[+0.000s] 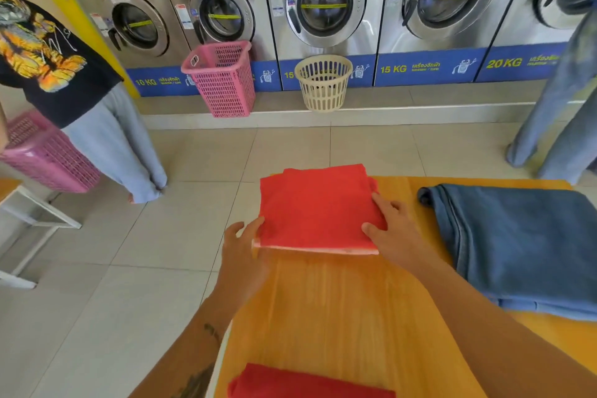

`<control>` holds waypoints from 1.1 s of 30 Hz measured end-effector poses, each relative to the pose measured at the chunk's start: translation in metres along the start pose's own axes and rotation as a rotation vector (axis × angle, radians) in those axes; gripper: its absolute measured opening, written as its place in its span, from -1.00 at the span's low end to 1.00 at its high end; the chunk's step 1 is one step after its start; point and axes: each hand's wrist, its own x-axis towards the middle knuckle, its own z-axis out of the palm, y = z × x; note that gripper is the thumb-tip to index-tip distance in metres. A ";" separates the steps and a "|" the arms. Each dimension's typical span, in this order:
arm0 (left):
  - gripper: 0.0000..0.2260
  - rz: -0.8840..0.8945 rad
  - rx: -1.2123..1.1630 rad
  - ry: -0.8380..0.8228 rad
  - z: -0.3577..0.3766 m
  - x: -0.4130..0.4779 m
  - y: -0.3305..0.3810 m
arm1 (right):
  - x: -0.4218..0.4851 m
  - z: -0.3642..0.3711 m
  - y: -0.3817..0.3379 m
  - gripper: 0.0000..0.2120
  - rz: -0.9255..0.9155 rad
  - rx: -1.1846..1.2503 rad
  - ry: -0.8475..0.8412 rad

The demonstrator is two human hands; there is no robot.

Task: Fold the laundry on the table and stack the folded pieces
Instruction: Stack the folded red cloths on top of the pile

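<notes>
A folded red garment (315, 207) lies at the far left corner of the yellow wooden table (339, 307), with a white edge showing along its near side. My left hand (242, 244) holds its near left corner. Fingers of my right hand (392, 229) rest on its right edge, gripping it. Another red piece (307, 383) lies at the table's near edge, partly cut off by the frame. Folded blue jeans (523, 245) lie on the right side of the table.
A person in a dark printed shirt (48, 52) stands at the left beside a pink basket (45, 152). Another pink basket (223, 77) and a cream basket (323, 82) stand by the washing machines (326, 3). A person in jeans (559, 107) stands far right.
</notes>
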 end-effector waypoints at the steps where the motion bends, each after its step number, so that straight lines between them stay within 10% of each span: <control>1: -0.50 -0.012 -0.017 -0.008 -0.005 -0.022 -0.011 | -0.017 -0.003 0.006 -0.32 0.003 0.016 0.011; 10: -0.48 -0.036 -0.052 -0.323 -0.020 -0.180 -0.058 | -0.217 0.038 0.056 -0.46 0.325 0.195 -0.057; 14: -0.42 -0.074 -0.062 -0.407 -0.021 -0.202 -0.058 | -0.284 0.077 0.053 -0.23 0.398 0.262 0.016; 24: -0.49 -0.025 -0.297 -0.260 -0.020 -0.238 -0.049 | -0.297 0.086 0.034 -0.17 0.300 0.264 0.207; 33: -0.33 -0.094 -0.121 -0.493 -0.012 -0.260 -0.045 | -0.318 0.093 0.041 -0.24 0.233 0.108 0.054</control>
